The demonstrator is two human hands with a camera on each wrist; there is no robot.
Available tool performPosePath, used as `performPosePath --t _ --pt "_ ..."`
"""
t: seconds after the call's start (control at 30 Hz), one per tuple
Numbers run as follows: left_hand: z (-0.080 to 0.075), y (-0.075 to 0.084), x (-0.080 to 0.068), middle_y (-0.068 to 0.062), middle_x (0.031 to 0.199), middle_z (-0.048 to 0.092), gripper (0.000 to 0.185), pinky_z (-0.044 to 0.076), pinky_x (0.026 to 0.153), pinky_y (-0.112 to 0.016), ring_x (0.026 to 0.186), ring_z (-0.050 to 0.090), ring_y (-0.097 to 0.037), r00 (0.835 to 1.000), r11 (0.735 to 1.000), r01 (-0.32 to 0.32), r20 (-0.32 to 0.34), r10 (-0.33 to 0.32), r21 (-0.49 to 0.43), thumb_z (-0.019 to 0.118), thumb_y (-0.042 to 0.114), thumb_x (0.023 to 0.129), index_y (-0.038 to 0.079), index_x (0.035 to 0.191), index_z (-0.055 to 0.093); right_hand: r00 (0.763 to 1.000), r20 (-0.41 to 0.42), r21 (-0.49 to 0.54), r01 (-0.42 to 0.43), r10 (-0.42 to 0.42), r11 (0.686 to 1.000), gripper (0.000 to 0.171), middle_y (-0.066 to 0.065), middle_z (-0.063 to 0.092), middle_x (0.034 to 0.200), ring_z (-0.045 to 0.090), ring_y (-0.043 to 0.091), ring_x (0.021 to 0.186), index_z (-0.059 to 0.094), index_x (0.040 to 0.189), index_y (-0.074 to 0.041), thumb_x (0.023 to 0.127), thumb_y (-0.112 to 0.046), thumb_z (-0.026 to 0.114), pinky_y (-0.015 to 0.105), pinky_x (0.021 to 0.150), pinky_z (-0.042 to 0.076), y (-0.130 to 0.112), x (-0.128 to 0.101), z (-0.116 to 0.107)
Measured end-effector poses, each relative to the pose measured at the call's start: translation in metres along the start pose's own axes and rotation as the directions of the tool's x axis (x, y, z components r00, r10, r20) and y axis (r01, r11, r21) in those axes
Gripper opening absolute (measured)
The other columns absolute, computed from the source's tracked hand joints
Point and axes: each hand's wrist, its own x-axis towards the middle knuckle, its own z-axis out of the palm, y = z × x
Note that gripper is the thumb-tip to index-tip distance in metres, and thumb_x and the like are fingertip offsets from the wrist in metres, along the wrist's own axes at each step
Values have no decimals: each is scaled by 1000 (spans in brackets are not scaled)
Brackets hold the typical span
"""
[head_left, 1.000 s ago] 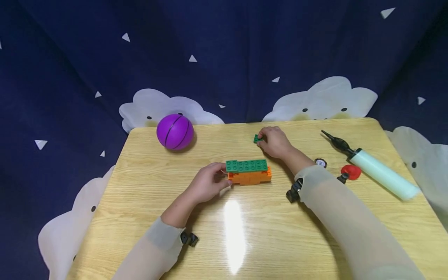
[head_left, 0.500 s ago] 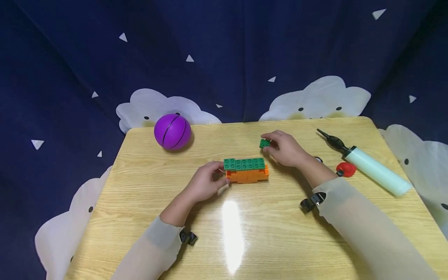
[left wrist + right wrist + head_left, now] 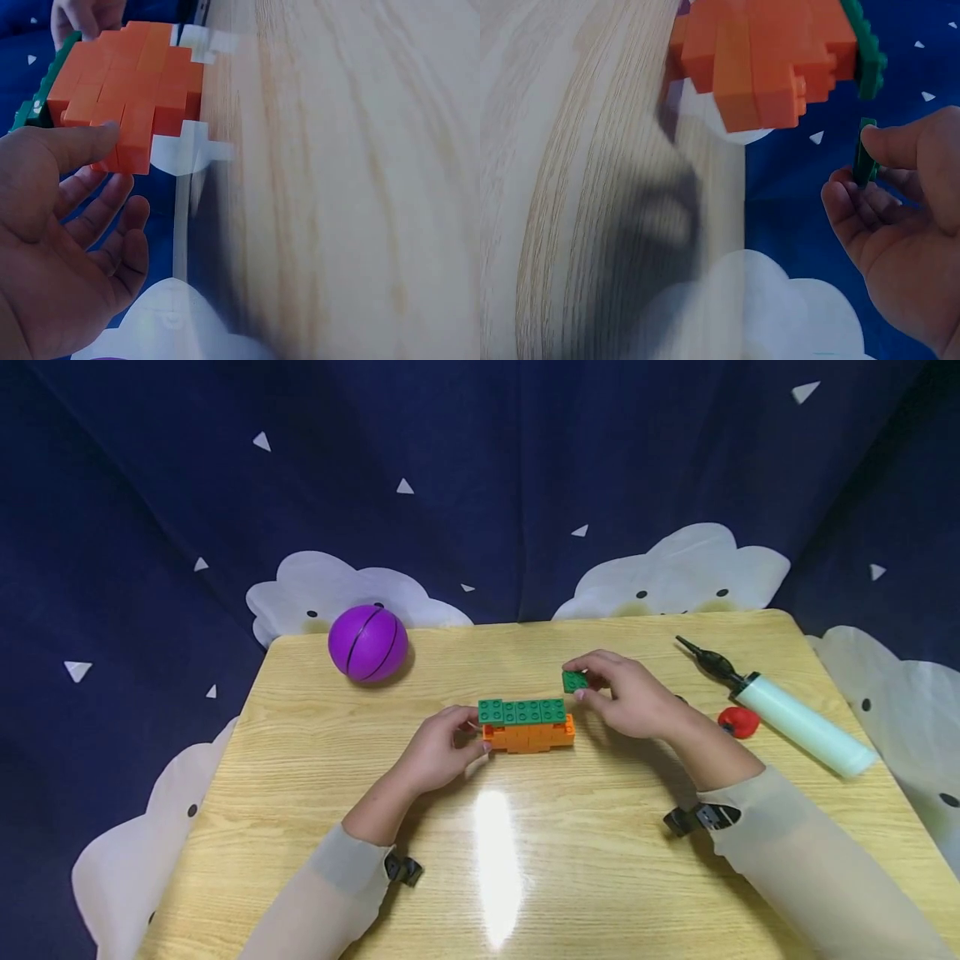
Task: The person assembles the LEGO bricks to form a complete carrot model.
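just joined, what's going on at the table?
A person is stacking plastic building bricks on a light wooden table. The left hand holds the left end of an orange brick block topped with a green brick layer. The right hand pinches a small loose green brick in the air just behind the block's right end, not touching it. A purple ball and a pale green hand pump lie aside.

A long block assembly of orange plastic bricks topped by a row of green studded plastic bricks rests flat at the centre of the table. A small green studded plastic brick sits raised, just beyond its right end, apart from it.
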Motion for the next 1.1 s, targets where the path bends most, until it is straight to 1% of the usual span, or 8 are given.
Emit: performPosePath --t 0.1,0.23,0.47,0.6,0.8,0.9,1.0,1.1 --pt "0 0 0 -4 121 68 45 53 96 -43 112 65 -23 1000 1000 1 2 -1 0 78 23 94 7 134 65 1000 10 13 4 -4 1000 39 5 64 127 60 23 102 60 142 -10 103 -12 64 47 92 53 -8 -6 -3" --pt "-1 1 -1 -2 121 68 43 53 96 -42 113 64 -21 1000 1000 7 1 -7 3 78 24 95 9 133 66 1000 20 47 24 -25 999 40 5 62 135 61 22 109 60 143 -12 103 -13 64 46 95 55 -15 -12 -4" --pt "0 2 -1 -4 123 67 48 54 96 -43 113 65 -24 1000 1000 9 5 -9 -12 78 22 94 5 136 64 997 27 90 64 -67 994 40 2 61 138 60 23 123 62 144 -19 104 -18 65 46 94 57 -24 -18 -2" --pt "1 1 0 -5 123 67 47 54 95 -43 113 65 -25 1000 1000 5 6 -5 -15 78 22 94 5 136 64 996 30 102 82 -85 991 38 1 61 135 62 23 120 64 141 -23 104 -17 65 48 94 57 -27 -21 1" --pt "2 -1 0 -4 123 67 46 54 94 -42 112 65 -24 1000 1000 1 5 -1 -9 79 23 94 6 134 65 996 33 108 77 -81 991 39 -1 60 132 63 19 114 66 138 -26 102 -12 66 48 92 57 -29 -23 4" --pt "2 -1 0 -3 123 67 46 54 93 -42 112 65 -24 1000 1000 -4 0 4 -5 79 22 94 6 134 65 996 28 98 85 -89 991 38 -1 60 131 62 17 105 67 138 -23 101 -10 66 45 85 58 -29 -23 5" --pt "2 0 0 -4 123 67 45 54 94 -43 112 65 -24 1000 1000 -6 -2 6 -3 78 23 94 5 134 65 995 23 87 93 -95 992 38 1 60 131 60 17 97 68 137 -20 101 -10 67 40 76 55 -29 -23 6" --pt "2 1 0 -4 123 67 45 54 93 -43 112 65 -24 1000 1000 -4 -5 4 -7 78 23 94 6 134 65 995 16 97 92 -94 991 37 1 60 131 59 16 96 68 136 -18 100 -9 68 36 73 53 -29 -22 7"
